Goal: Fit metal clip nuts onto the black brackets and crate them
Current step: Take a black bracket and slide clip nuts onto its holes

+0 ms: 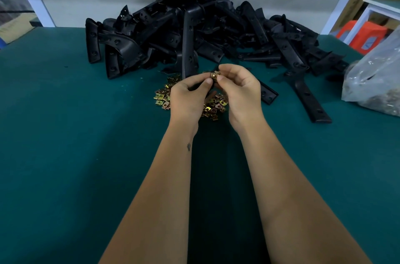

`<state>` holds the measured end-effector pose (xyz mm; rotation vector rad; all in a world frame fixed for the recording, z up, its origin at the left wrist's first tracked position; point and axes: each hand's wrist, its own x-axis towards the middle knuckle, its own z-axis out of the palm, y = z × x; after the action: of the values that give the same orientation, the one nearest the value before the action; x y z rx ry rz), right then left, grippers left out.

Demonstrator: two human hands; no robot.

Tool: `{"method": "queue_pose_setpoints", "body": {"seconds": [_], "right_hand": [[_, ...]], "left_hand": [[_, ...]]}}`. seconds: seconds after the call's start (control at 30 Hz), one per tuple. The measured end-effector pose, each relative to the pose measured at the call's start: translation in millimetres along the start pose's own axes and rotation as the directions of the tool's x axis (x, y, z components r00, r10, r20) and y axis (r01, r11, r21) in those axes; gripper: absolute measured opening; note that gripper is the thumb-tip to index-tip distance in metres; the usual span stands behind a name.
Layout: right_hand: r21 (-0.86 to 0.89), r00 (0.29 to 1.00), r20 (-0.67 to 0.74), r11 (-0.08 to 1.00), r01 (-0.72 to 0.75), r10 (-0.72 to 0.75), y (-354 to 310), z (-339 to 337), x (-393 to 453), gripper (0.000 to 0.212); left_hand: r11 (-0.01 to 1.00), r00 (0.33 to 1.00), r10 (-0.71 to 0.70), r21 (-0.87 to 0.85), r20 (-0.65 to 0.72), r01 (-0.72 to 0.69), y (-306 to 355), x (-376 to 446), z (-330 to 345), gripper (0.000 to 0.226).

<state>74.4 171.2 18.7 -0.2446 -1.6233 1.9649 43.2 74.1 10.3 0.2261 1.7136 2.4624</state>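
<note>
Both hands meet at the centre of the frame, just above a scatter of loose clip nuts on the green surface. The right hand pinches one clip nut between thumb and fingertips, while the left hand has its fingers curled round what looks like the near end of a black bracket, pressed close against the right. The step in hand seems to be the fitting itself: the nut sits right at the bracket's end, though whether it is already slid on or only lined up cannot be told, since the fingers cover the joint. That bracket's long axis runs almost straight up the frame, its far end pointing toward the big heap of brackets in the upper middle. The nut is too small to tell which way its open side faces. The next move likely calls for pushing the clip squarely over the bracket's edge until its hole meets a bracket hole, with the left hand holding the piece steady. No crate shows anywhere. A clear plastic bag lies at the right edge, and two single brackets lie flat right of the hands.
</note>
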Motion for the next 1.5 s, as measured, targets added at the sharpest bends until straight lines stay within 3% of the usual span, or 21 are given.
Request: {"method": "queue_pose_setpoints", "body": {"seconds": [0.27,0.5,0.73,1.2,1.33,1.43,1.5], "right_hand": [[-0.059,0.984,0.179,0.998,0.005,0.006,-1,-4,1,0.029],[-0.172,0.965,0.261,0.985,0.032,0.014,-3,-10,2,0.023],[-0.173,0.963,0.27,0.983,0.056,-0.008,-3,-10,-1,0.019],[-0.185,0.991,0.115,0.979,0.089,-0.068,2,8,-9,0.019],[-0.075,0.995,-0.083,0.996,0.043,-0.049,-1,5,-4,0.01],[-0.375,0.948,-0.303,0.927,-0.024,-0.098,0,-12,1,0.014],[-0.714,0.944,-0.276,0.696,-0.075,-0.181,3,-21,3,0.029]], "left_hand": [[0.997,0.999,-0.031,-0.066,0.016,0.032,4,0,-5,0.012],[0.988,0.989,-0.107,-0.1,0.1,0.117,8,0,-12,0.012],[0.99,0.987,-0.091,-0.091,0.135,0.104,9,1,-14,0.014],[0.973,0.996,-0.071,-0.214,0.053,0.081,7,-3,-8,0.015],[0.963,0.994,-0.094,-0.258,-0.054,0.077,13,-3,-9,0.014],[0.888,0.986,-0.095,-0.459,-0.135,0.023,23,0,-23,0.022],[0.802,0.978,-0.083,-0.596,-0.191,-0.048,28,3,-35,0.035]]}}
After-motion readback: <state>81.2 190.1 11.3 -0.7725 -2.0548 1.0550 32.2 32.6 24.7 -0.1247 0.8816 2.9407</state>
